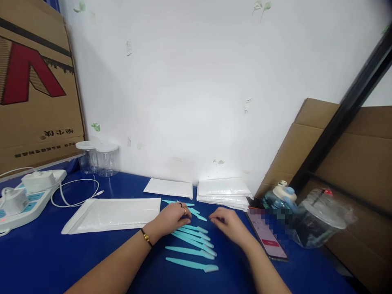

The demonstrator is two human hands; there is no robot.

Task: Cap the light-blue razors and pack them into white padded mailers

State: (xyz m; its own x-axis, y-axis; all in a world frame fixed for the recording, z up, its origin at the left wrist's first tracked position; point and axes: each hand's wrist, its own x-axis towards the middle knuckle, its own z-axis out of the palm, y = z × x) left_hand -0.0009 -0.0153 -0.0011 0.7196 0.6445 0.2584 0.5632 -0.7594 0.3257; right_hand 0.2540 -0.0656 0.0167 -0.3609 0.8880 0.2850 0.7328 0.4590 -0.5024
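Note:
Several turquoise eyebrow razors (pixel 191 264) lie in a rough column on the blue table, their paler blade ends mostly to the right. Over the upper part of this column is my left hand (pixel 173 218), fingers bent downward and covering the handles of some razors. Its fingertips are partly hidden, so what they grip does not show. Just past the thumb, one razor (pixel 199 215) points out to the right. My right hand (pixel 228 222) hovers or rests to the right of the razors, fingers curled in toward the thumb, with nothing visible in them.
A white padded mailer (pixel 113 214) lies left, another (pixel 168 188) by the wall, beside a mailer stack (pixel 225 190). A phone (pixel 268 237), figurine (pixel 280 196) and plastic-wrapped cup (pixel 320 216) stand right. A power strip (pixel 39 204), cable (pixel 73 204) and clear jars (pixel 107 161) are left.

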